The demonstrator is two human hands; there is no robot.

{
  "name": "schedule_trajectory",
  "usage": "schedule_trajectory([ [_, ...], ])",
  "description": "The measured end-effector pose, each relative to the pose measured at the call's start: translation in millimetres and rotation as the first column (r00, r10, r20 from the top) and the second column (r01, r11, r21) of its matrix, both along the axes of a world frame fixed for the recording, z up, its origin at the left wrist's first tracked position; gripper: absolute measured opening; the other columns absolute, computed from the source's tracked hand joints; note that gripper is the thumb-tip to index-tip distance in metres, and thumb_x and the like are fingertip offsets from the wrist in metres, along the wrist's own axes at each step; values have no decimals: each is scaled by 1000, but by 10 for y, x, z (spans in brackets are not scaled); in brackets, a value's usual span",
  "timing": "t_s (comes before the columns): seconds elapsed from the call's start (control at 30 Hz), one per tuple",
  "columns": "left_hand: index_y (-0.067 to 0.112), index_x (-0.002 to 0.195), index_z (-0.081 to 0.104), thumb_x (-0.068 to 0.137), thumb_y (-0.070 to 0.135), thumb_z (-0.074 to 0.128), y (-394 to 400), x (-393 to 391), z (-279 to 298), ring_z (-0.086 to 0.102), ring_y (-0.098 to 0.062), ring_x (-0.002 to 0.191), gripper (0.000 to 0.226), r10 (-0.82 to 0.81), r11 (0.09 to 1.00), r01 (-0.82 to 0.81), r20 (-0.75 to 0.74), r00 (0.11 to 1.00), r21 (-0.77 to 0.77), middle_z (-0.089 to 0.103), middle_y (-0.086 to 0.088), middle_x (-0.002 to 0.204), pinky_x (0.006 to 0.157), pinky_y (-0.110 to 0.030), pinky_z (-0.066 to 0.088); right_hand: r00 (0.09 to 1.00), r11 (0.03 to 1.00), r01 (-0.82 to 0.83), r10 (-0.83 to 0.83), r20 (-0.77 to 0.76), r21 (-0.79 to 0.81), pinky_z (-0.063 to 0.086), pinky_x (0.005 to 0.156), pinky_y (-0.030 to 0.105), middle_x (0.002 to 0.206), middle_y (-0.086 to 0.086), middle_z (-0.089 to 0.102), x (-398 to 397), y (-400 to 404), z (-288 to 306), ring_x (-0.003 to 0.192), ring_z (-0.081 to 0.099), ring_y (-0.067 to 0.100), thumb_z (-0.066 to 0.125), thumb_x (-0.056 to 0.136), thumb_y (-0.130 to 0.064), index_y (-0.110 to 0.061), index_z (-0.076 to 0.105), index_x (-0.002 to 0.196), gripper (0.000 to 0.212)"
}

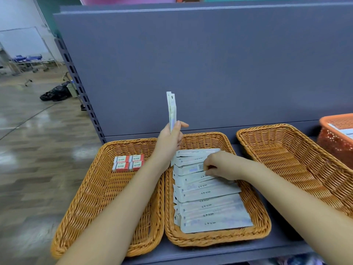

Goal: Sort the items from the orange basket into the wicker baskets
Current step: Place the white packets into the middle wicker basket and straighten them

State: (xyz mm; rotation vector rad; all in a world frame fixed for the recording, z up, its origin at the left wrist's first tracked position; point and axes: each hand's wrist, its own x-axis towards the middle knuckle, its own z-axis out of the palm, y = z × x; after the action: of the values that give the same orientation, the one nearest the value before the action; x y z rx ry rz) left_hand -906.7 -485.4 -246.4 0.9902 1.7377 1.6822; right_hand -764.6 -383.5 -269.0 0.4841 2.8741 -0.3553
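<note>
Shelf-top middle wicker basket (264, 222): right hand (219, 166) touches its packets (210, 205).

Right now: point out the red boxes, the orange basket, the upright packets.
red boxes (128, 162), head view, middle of the group of four
orange basket (333, 140), head view, front wall
upright packets (171, 109), head view, mid-length

packets (208, 205) in mid basket (254, 232), boxes (128, 162) left
</note>
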Motion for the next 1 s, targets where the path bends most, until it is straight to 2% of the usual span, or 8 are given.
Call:
schedule_trajectory([
  [0.13,22,94,57,104,30,32,7,10,-7,29,-4,47,28,-14,1000,14,13,1000,20,34,8,55,47,-19,27,999,999,9,-7,-45,39,40,79,27,94,-5,47,0,-57,-73,86,44,12,55,93,-28,-22,52,88,8],
  [0.23,21,95,57,104,30,32,12,8,-20,32,-4,49,28,-25,999,24,28,999,27,36,9,55,47,-19,30,997,997,14,-9,-71,72,41,79,26,94,-7,46,-10,-54,-36,86,43,10,56,91,-29,-20,58,95,10],
  [0.3,20,94,57,104,30,31,21,14,-25,40,-5,53,29,-10,999,9,34,999,36,42,7,58,49,-18,39,988,997,23,-12,-155,69,40,77,24,93,-7,48,-54,-53,15,88,46,11,56,91,-26,-18,61,98,12],
  [0.43,20,94,57,105,27,30,36,35,-16,61,-7,72,30,23,997,-28,68,997,69,58,2,73,74,-20,54,915,993,82,-107,-388,-82,43,76,24,94,-4,57,-239,-175,188,86,53,12,56,92,-29,-16,63,104,19],
  [0.53,15,98,57,104,27,33,36,67,-2,63,-8,75,28,32,997,-39,106,994,69,64,1,84,70,-20,54,831,965,105,-219,-512,-241,45,77,26,93,-1,63,-419,-325,277,86,58,13,57,92,-25,-10,65,104,21],
  [0.73,9,106,56,103,24,36,7,57,29,63,-3,74,25,54,993,-69,150,987,95,66,0,91,58,-13,50,747,915,215,-380,-546,-343,47,77,25,88,-1,64,-604,-438,262,83,59,13,55,89,-20,-7,63,98,17],
  [0.87,10,104,57,101,25,41,0,59,28,63,-5,77,22,41,994,-53,134,990,90,66,1,90,61,-14,51,739,917,223,-380,-555,-331,50,76,31,85,3,67,-596,-441,266,81,62,18,54,90,-21,-8,66,92,18],
  [1.0,20,103,58,101,31,40,-3,51,32,65,-6,83,22,16,996,-26,118,993,85,68,3,97,68,-22,54,739,904,215,-398,-544,-368,51,80,36,85,8,70,-561,-399,270,84,65,22,53,92,-21,-1,66,88,24],
])
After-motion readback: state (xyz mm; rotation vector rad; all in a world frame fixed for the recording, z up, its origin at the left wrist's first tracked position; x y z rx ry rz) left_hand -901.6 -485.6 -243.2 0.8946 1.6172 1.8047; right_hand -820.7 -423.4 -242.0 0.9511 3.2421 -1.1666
